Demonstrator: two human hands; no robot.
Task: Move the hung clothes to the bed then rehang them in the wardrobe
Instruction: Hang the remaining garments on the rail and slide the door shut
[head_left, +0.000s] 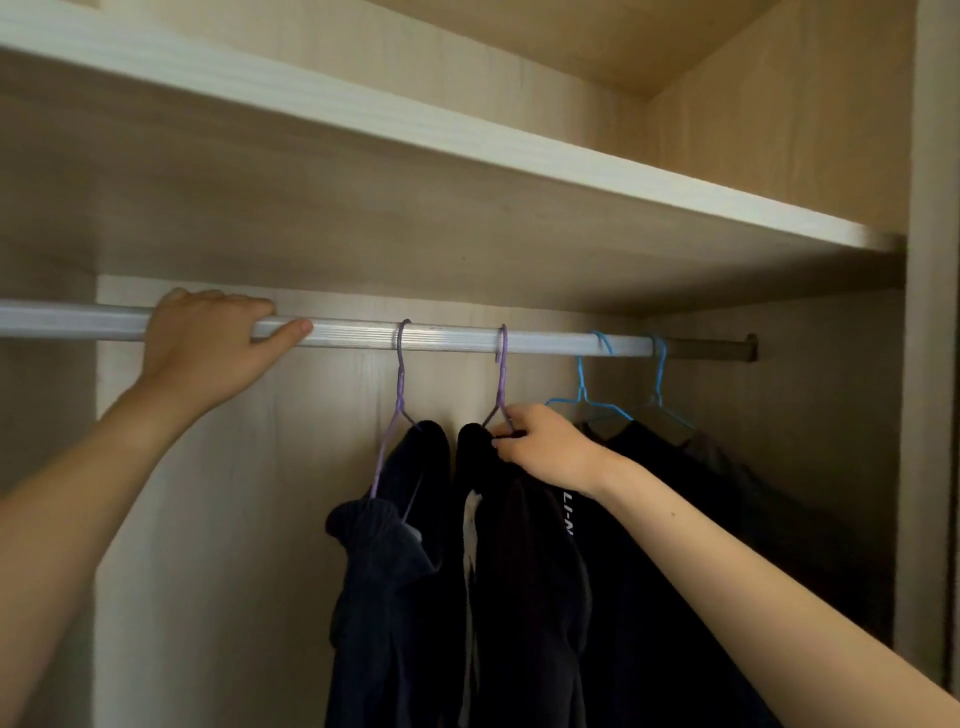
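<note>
A silver wardrobe rail (447, 338) runs across the view with several hangers on it. My left hand (208, 348) grips the rail at the left, fingers over the top and thumb below. A purple hanger (400, 384) carries a dark navy garment (384, 582). Right of it, a second purple hanger (501, 379) carries a black garment (524, 582); my right hand (545, 447) pinches this hanger's neck at the collar. Two blue hangers (582, 384) (660, 379) hold dark clothes (691, 519) at the right end.
A pale wooden shelf (467, 150) lies just above the rail. The wardrobe's side panel (930, 364) stands at the right, its back wall (234, 519) behind the clothes. The rail left of my left hand carries no hangers.
</note>
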